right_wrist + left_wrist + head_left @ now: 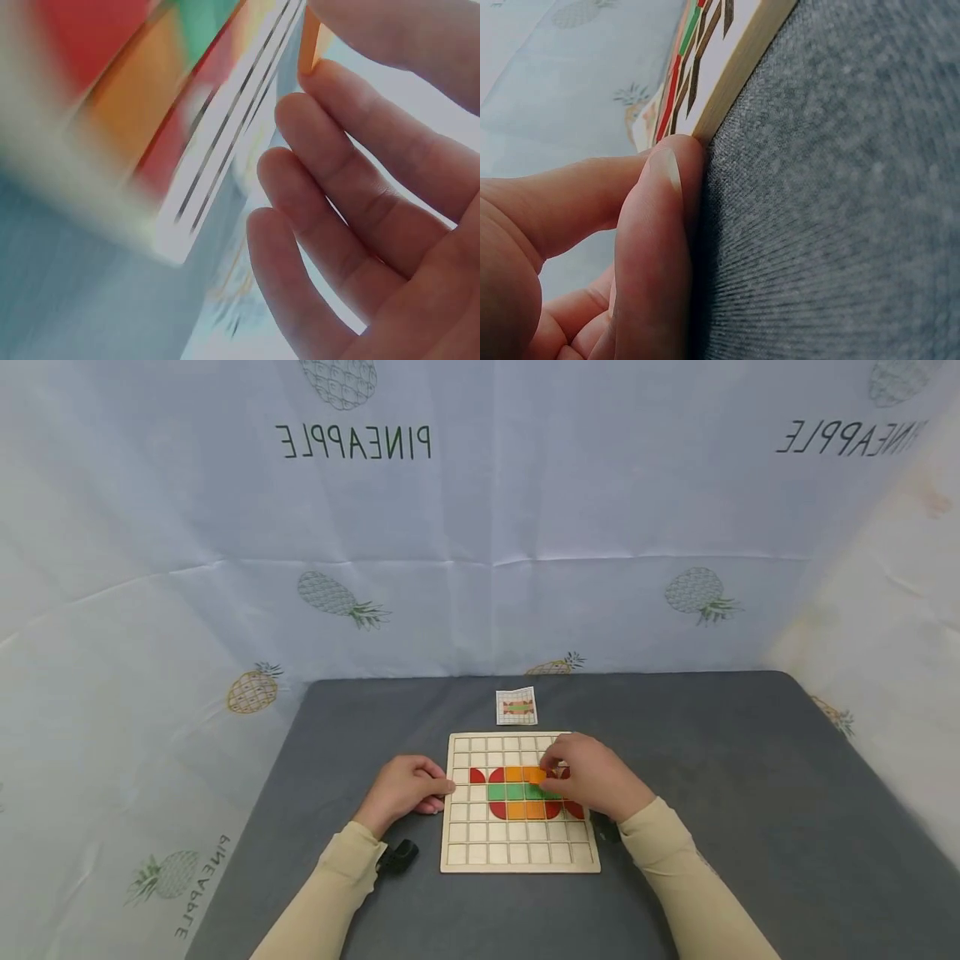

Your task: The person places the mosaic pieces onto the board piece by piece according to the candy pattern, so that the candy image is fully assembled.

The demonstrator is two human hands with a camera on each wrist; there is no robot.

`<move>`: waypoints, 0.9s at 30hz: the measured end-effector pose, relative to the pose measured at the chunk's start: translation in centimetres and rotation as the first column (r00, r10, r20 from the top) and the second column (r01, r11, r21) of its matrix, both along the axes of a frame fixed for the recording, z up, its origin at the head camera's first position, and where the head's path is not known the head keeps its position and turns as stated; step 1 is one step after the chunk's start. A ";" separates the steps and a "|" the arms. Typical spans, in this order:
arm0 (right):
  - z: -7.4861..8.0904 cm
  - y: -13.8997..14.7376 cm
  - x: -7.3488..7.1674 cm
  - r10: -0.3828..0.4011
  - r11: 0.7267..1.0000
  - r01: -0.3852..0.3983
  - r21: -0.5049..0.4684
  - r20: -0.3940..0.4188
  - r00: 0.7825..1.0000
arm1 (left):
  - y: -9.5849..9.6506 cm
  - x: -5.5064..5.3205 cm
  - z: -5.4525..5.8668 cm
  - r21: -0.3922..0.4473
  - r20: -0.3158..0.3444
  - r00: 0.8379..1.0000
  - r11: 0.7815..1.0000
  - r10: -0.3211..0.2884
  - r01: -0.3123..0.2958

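Note:
A wooden grid board (517, 855) lies flat on the dark table, with red, orange and green tiles across its middle rows. Some red pieces (497, 810) have a rounded side; the green tiles (515, 792) are square and form a row between orange ones (515, 811). At the board's left edge, my left hand (405, 787) holds the rim between thumb and forefinger, close together in the left wrist view. My right hand (596, 775) pinches an orange tile (309, 43) over the upper tile row. That hand hides part of the board's right side.
Behind the board lies a small printed card (517, 706) with a coloured grid pattern. A grey cloth (360, 718) covers the table. White curtains (480, 610) with pineapple prints surround it at the back and sides. A black wrist device (397, 857) sits by the left sleeve.

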State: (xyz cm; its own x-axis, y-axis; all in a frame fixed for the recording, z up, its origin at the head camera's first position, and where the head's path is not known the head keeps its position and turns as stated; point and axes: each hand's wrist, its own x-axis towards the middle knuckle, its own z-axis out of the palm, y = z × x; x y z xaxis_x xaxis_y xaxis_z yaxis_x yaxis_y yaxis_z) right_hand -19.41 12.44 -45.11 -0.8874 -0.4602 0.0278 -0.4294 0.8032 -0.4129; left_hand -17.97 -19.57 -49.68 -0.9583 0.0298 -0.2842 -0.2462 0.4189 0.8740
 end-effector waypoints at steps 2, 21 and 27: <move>-0.1 -1.8 -0.1 0.021 1.000 -0.021 -0.005 -0.013 1.000 | 0.0 0.0 0.0 0.000 0.000 1.000 1.000 -0.005 0.005; -1.6 -8.5 0.6 0.160 0.986 -0.151 0.071 -0.152 0.975 | -0.3 -0.1 0.0 0.021 -0.016 0.999 0.999 -0.039 0.040; -1.6 -8.6 0.6 0.164 0.986 -0.154 0.069 -0.172 0.971 | -0.2 0.0 0.1 0.015 -0.022 0.999 0.999 -0.042 0.042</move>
